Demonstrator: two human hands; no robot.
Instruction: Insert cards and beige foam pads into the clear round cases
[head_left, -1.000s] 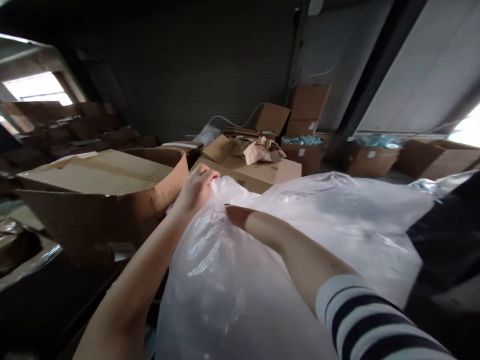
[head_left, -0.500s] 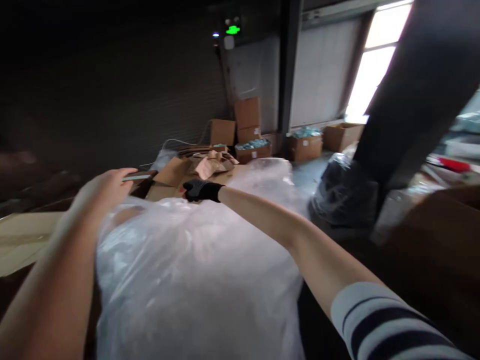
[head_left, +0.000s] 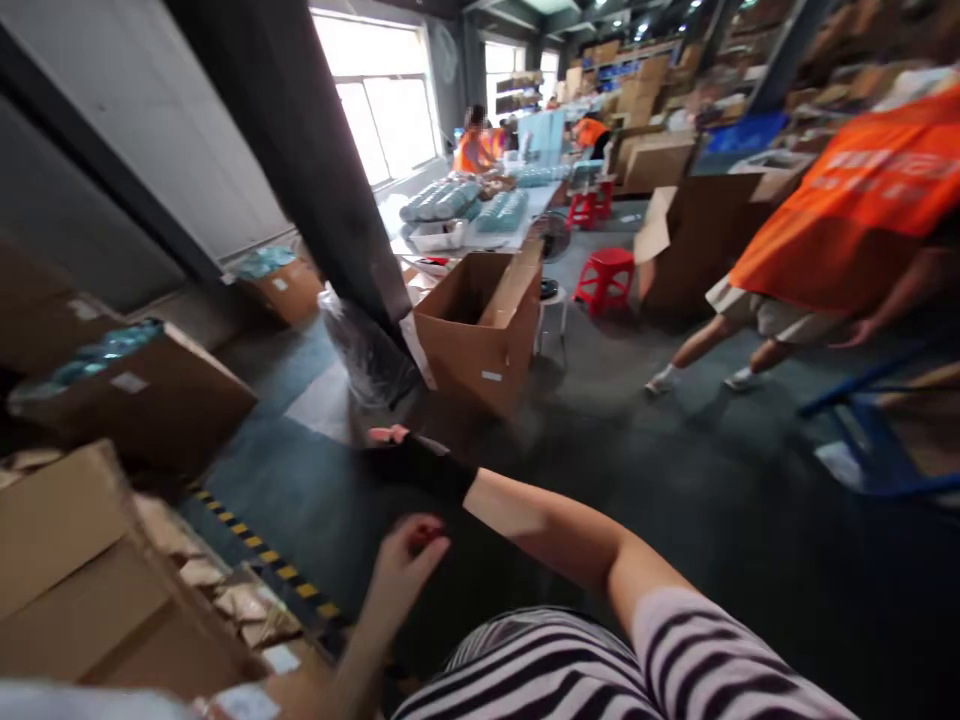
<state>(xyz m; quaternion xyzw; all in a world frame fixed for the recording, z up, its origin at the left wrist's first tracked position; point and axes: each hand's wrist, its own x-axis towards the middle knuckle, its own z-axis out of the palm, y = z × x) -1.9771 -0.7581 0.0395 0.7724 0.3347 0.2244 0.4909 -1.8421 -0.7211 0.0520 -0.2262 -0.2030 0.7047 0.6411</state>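
My bare left hand (head_left: 411, 560) hangs low in front of my body, its fingers loosely curled and the thumb apart. I see nothing held in it. My right hand (head_left: 397, 455), in a dark glove with pinkish fingertips showing, reaches forward over the dark floor. Blur and shadow hide whether its fingers are closed. Beyond that hand stand a dark bundle wrapped in clear plastic (head_left: 367, 345) and a tall open cardboard box (head_left: 480, 365). At the lower left edge a strip of whitish plastic (head_left: 82, 700) shows.
Left are a large carton (head_left: 67, 590), brown paper packets (head_left: 251, 610) and a box of bluish packs (head_left: 142, 400). Yellow-black tape (head_left: 255, 540) lines the floor. A slanted pillar (head_left: 300, 150) stands ahead. Right are a red stool (head_left: 604, 280), a co-worker in orange (head_left: 862, 200) and a blue cart (head_left: 877, 440).
My view has swung right, away from the big whitish plastic bag. Both hands have left the bag. The light strip seen at my left hand earlier no longer shows.
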